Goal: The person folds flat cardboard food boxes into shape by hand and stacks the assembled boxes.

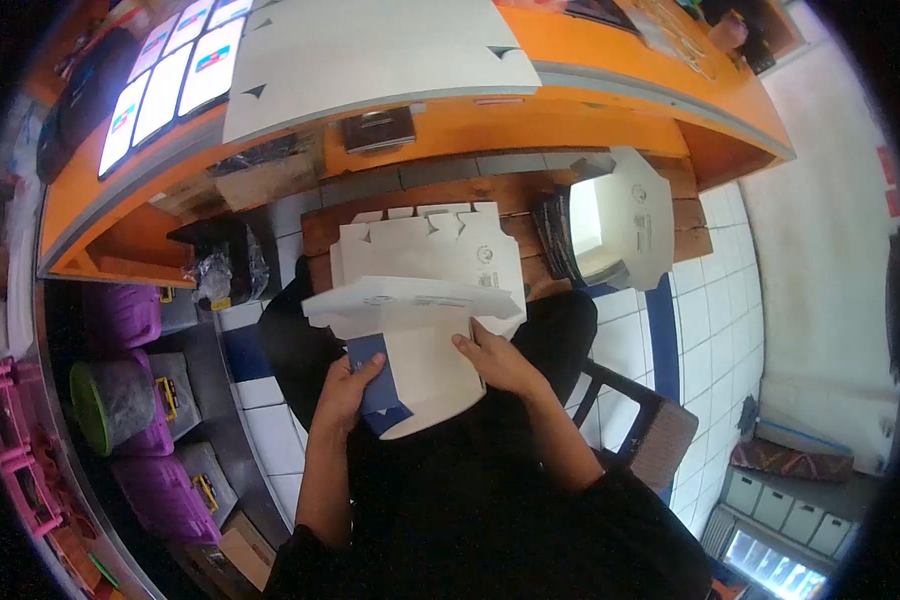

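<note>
A partly folded cardboard box (438, 375), white inside with a dark blue printed side, is held over my lap, its lid panel standing up at the far side. My left hand (346, 392) grips the blue side flap, thumb on top. On the opposite side, my right hand (498, 362) is closed on the box's right wall, thumb over the inner face. Fingers underneath are partly hidden. Just beyond lies a stack of flat white box blanks (440, 245) with cut tabs and small printed marks, on a low wooden bench (315, 235).
Several nested folded boxes (642, 230) stand on the bench's right end. An orange counter (610, 50) runs across the back, bearing a large white sheet (370, 60) and several lit phone screens (160, 90). Purple bins (175, 490) line the left; a dark stool (660, 440) stands right.
</note>
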{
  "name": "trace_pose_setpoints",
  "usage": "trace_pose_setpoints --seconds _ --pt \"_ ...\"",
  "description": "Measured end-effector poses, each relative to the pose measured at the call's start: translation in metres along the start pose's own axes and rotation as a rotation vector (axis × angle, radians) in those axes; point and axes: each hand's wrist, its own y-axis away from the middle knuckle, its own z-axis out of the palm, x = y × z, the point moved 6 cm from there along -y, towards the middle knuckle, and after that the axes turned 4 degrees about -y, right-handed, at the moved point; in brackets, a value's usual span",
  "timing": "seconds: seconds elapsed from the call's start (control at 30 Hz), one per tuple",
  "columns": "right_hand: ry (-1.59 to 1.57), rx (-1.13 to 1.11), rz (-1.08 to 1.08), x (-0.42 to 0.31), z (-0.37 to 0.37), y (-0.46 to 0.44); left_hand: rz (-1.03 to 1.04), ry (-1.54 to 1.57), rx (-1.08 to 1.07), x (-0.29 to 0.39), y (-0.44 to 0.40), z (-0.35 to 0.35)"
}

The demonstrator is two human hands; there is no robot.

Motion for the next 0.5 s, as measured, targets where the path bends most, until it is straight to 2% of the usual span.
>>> trace_pose_setpoints --seconds 0.07,0.1,0.17,0.2,0.23,0.27,0.3,0.33,0.37,0.4,0.43,0.5 --pt "0.801 -0.017 0.067 -0.018 -0.006 0.001 0.040 -0.085 0.109 0.012 0.000 -0.011" --pt "0.803 -0.034 0.059 -0.032 -0.001 0.005 0.089 -0.166 0.132 0.019 0.002 -0.011" --pt "0.549 -0.092 0.013 -0.056 0.014 0.016 0.130 -0.240 0.161 0.026 0.009 -0.003" --pt "0.286 -0.126 -0.067 -0.061 0.029 0.021 0.200 -0.339 0.131 0.034 0.013 0.010" --pt "0.003 -0.283 0.024 -0.063 0.045 0.025 0.275 -0.440 0.095 0.041 0.014 0.022" --pt "-0.148 -0.310 0.050 -0.052 0.052 0.021 0.294 -0.589 0.074 0.043 0.015 0.030" --pt "-0.295 -0.340 0.073 -0.045 0.059 0.019 0.306 -0.588 0.077 0.046 0.017 0.039" --pt "-0.287 -0.350 0.063 -0.040 0.060 0.021 0.410 -0.663 0.118 0.054 0.024 0.049" --pt "-0.519 -0.176 0.071 -0.043 0.050 0.018 0.520 -0.735 0.174 0.063 0.031 0.059" --pt "-0.749 -0.008 0.078 -0.046 0.041 0.015 0.538 -0.730 0.209 0.067 0.035 0.064" --pt "-0.741 -0.042 0.060 -0.056 0.041 0.014 0.747 -1.008 0.237 0.076 0.046 0.078" --pt "-0.989 0.041 0.018 -0.070 0.030 0.015 0.946 -1.298 0.294 0.078 0.056 0.086"
